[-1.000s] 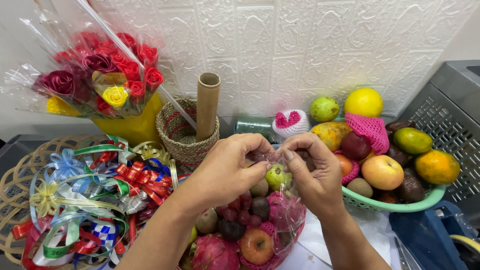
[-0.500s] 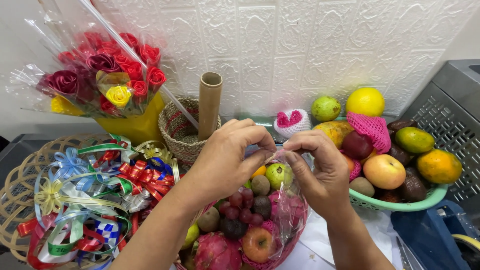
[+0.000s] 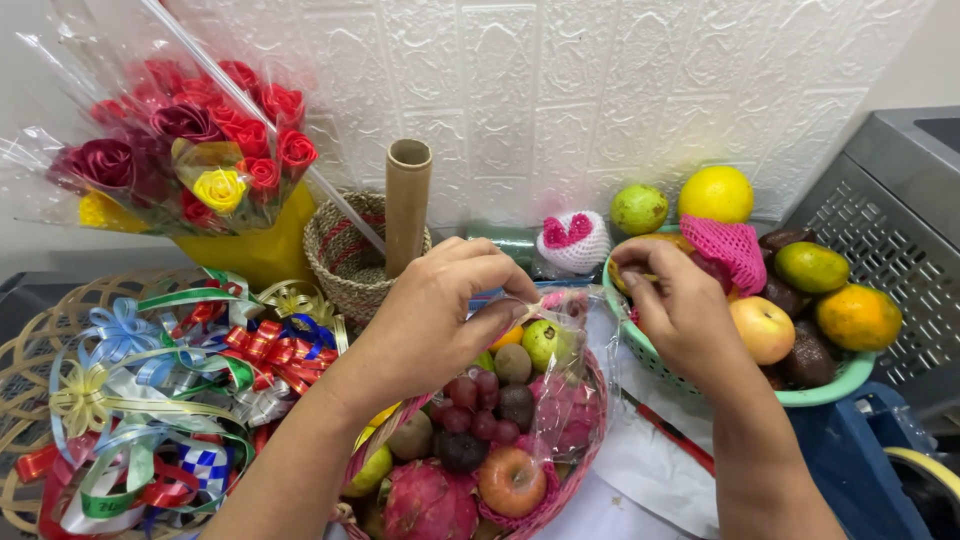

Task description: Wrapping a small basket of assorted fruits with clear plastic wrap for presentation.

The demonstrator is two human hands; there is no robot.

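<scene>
The left hand (image 3: 440,320) pinches the clear cellophane wrap (image 3: 560,400) over the pink fruit basket (image 3: 560,480) just below its fingers. The right hand (image 3: 680,310), fingers closed (on a wrap edge or tape, I cannot tell), sits beside. Best keep the film taut while sealing.

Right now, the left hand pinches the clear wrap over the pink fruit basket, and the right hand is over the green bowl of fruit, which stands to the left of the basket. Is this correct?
Not quite. In the head view the green bowl stands to the right of the pink fruit basket, not the left. The rest holds: the left hand pinches the clear wrap, and the right hand is over the bowl.
</scene>
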